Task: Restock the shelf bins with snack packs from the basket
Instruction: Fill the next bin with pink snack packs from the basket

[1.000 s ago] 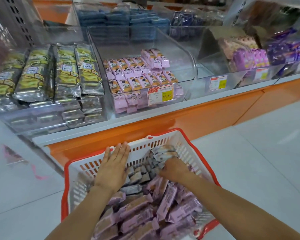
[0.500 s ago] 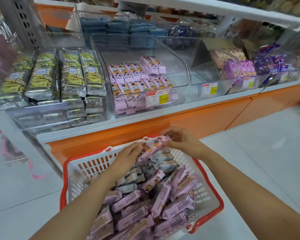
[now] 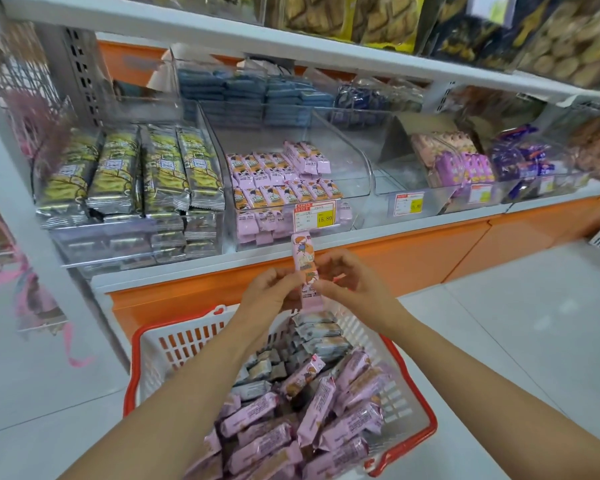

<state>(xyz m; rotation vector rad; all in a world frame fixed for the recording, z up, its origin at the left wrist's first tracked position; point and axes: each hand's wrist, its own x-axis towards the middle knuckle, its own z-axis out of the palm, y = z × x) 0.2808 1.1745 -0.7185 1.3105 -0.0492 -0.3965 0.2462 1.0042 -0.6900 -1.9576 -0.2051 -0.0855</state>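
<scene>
- Left hand (image 3: 274, 291): grip closed, fingertips pinch the left edge of a pack (image 3: 302, 252).
- Right hand (image 3: 352, 282): grip closed on the same pack, fingers curled at its right edge.
- Pack is pink and stands upright between the two hands. It is in the air above the far rim of the basket (image 3: 174, 344), in front of the orange shelf base.
- Pack's top end is just below the price tag (image 3: 314, 216).
- Basket: white mesh walls, red rim, under the forearms.
- It holds a heap of pink packs (image 3: 326, 420) on the near side and grey packs (image 3: 321, 336) toward the far side.
- Clear bin (image 3: 350, 168) sits on the shelf (image 3: 413, 233) straight ahead, tag on its front wall.
- Stocked packs (image 3: 278, 183), same pink, lie in rows toward the bin's left and front.
- Next bin to the left: green packs (image 3: 129, 171) side by side in rows.
- Behind the clear bin: blue packs (image 3: 250, 95), stacked.
- Bins to the right: purple packs (image 3: 465, 166), each bin with its own tag.
- Upper shelf: yellow bags, too blurred to read.
</scene>
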